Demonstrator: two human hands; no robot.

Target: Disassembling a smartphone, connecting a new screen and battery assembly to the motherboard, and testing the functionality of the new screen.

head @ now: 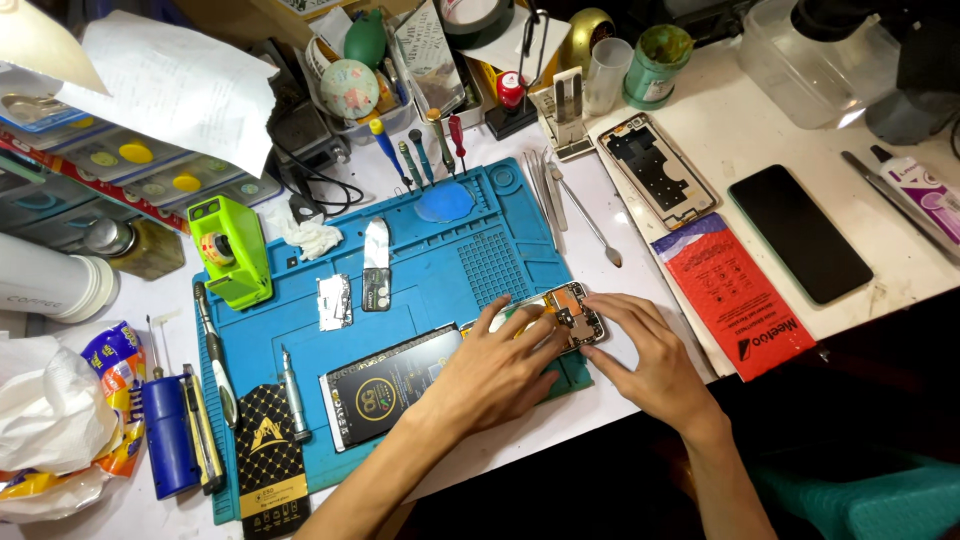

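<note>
Blue repair mat (300, 340) holds opened phone (572, 312) at its right edge, close to us. Phone lies tilted, long way running from low left up to right; open circuit end points right. We see both hands on it. Left hand (497, 368) presses flat on middle. Right hand (645, 352) fingertips pinch open end. Right hand nearer that end.

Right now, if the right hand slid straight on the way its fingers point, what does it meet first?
The right hand points left, fingertips already on the opened phone. Past that, it would likely meet the left hand fingers pressing the same phone, though depth is hard to judge.
</note>
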